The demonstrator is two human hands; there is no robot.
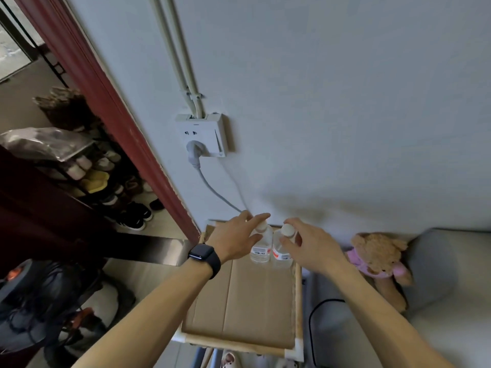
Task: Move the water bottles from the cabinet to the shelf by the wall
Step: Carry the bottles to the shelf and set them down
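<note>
Hands reach over a shelf point(237, 344) lined with cardboard point(239, 301), where two water bottles stand upright and touching under the fingertips, close to the wall point(345, 102). The left hand point(236, 237), with a dark watch point(203, 255) on its wrist, spreads thumb and forefinger to either side of the left bottle point(261, 249); whether they actually press it cannot be told. The right hand point(310, 248) curls its fingers round the neck of the right bottle point(281, 254), just below the white cap. Both labels are too blurred to read, and the palms cover the bottles' outer flanks. Beyond the left hand a grey cable point(212, 189) drops from a socket point(202, 135). A teddy bear point(377, 256) lies right of the right hand, partly hidden by the forearm.
</note>
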